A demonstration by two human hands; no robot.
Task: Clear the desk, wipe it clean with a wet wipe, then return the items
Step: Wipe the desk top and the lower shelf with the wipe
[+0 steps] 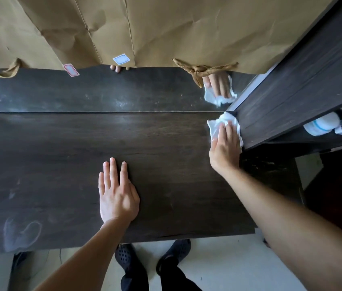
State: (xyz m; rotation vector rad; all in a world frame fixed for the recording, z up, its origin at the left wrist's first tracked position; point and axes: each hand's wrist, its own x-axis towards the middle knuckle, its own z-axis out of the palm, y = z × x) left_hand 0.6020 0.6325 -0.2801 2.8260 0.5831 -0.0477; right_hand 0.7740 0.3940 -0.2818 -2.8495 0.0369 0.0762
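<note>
wet wipe [215, 127] on desk [61, 164], shelf [302, 80] right

Right hand [224, 144] on wet wipe [214, 127] beside shelf [292, 91], left hand [117, 194] flat on desk [50, 156].

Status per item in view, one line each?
desk: smudge marks near the left front edge.
left hand: flat on desk, fingers straight, holding nothing.
right hand: presses the wet wipe down, fingers straight.
wet wipe: crumpled, under right hand, at desk's far right corner beside shelf unit.
mirror: streaked; upper part covered by brown paper.
bottle: lying on its side in the shelf unit.
</note>
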